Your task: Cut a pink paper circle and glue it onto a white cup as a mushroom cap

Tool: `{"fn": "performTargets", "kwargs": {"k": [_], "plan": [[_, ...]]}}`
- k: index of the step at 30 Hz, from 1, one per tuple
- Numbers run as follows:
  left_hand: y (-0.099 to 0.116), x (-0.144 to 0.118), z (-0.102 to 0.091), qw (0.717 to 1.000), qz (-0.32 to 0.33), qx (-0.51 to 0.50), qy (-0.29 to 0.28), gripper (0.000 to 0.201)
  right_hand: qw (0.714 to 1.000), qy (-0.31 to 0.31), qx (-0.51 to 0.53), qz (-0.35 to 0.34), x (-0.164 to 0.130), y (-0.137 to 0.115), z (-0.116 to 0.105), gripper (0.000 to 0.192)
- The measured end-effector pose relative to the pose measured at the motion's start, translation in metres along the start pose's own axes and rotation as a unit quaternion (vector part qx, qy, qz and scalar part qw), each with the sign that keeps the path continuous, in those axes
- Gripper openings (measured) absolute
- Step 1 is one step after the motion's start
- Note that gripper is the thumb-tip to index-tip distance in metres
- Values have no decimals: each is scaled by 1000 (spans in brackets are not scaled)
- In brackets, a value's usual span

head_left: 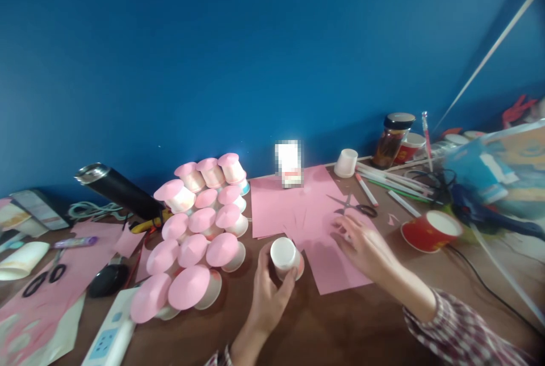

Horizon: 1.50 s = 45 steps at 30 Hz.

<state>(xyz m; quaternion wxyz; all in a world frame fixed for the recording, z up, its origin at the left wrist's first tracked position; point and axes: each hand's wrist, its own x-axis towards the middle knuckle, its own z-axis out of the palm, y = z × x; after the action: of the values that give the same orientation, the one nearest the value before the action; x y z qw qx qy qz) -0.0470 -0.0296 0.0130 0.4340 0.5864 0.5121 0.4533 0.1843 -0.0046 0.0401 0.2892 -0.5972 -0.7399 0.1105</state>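
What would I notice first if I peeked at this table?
Probably the big pile of pink-topped paper cups stacked left of the middle, in front of the bright blue wall. Next, the left hand holding a small white cup near the front, while the right hand rests on the pink paper sheets beside it.

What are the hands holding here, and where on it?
Left hand grips a paper cup around its side. Right hand holds nothing, resting on pink paper.
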Motion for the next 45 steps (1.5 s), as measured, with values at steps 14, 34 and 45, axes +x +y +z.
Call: {"fn": "performTargets", "kwargs": {"k": [14, 34, 45], "plan": [[-17, -2, -1, 992, 74, 100, 7, 54, 970, -124, -134, 162, 25, 41, -7, 36], [-22, -4, -5, 982, 99, 157, -29, 56, 981, -91, 100, 142, 23, 53, 10, 30], [-17, -7, -6, 978, 101, 181, -31, 64, 917, -132, 318, 203, 23, 38, -3, 35]]}}
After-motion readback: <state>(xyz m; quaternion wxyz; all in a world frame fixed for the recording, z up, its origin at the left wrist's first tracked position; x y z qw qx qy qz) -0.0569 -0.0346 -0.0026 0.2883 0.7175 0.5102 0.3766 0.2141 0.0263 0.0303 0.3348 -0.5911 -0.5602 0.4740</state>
